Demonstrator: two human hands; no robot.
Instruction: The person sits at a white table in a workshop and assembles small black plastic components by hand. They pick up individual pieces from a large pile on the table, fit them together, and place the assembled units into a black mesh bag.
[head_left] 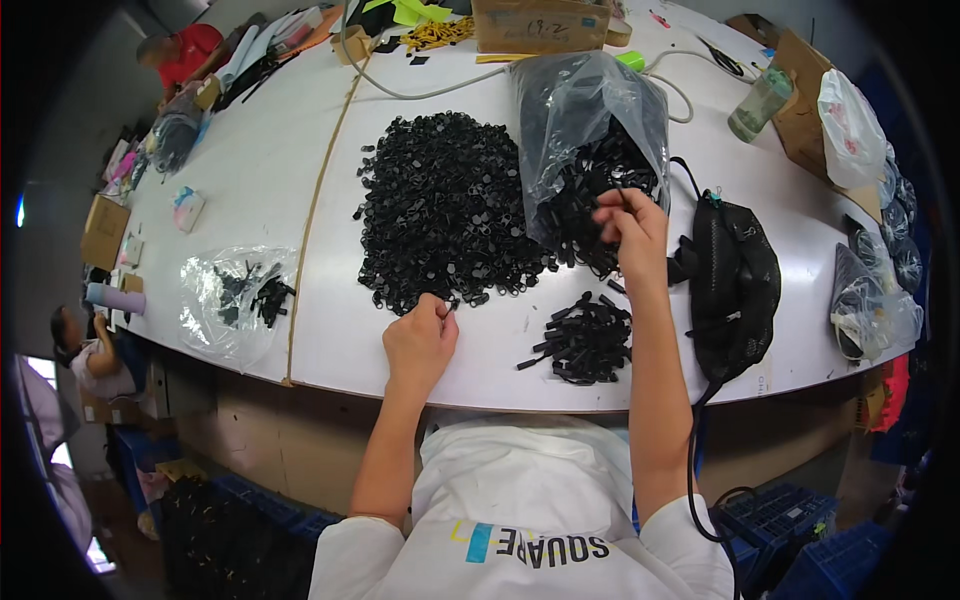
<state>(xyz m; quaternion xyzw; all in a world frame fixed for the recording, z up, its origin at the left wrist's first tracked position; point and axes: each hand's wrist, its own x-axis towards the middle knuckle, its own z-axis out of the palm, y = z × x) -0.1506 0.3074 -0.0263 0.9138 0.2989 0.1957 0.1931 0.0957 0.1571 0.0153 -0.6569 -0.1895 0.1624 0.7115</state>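
Observation:
A wide heap of small black pieces with ring-shaped ends [440,200] covers the middle of the white table. At its near edge my left hand [420,338] is closed in a pinch; whatever is between the fingertips is too small to make out. My right hand [634,225] is held over the mouth of a clear plastic bag [560,95], its fingers curled together. A dark bit shows by those fingertips, but I cannot tell its kind. Black elongated pieces with cord loops [575,215] spill from the bag. Nearer me lies a smaller pile of black elongated pieces [582,340].
A black mesh pouch [735,285] with a cable lies right of my right forearm. On the left is a clear bag with black pieces [245,295]. A cardboard box [540,25] and a bottle [760,105] stand farther back. Two people are at the left.

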